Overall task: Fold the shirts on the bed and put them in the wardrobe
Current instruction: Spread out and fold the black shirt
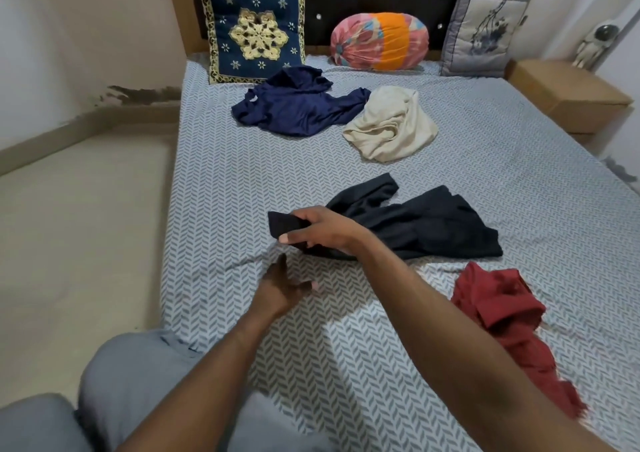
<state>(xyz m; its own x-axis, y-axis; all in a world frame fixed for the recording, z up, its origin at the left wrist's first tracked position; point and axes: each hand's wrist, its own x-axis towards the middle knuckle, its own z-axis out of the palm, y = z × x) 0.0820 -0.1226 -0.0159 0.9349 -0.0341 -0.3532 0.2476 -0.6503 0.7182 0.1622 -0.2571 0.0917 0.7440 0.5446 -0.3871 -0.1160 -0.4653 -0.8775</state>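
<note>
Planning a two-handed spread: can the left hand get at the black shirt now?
Probably yes. The left hand hovers open just short of the black shirt, whose near end the right hand grips; only bare sheet lies between.

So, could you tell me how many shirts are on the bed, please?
4: navy shirt by the blue cushion, cream shirt beside it, black shirt in right hand, red shirt nearest.
</note>
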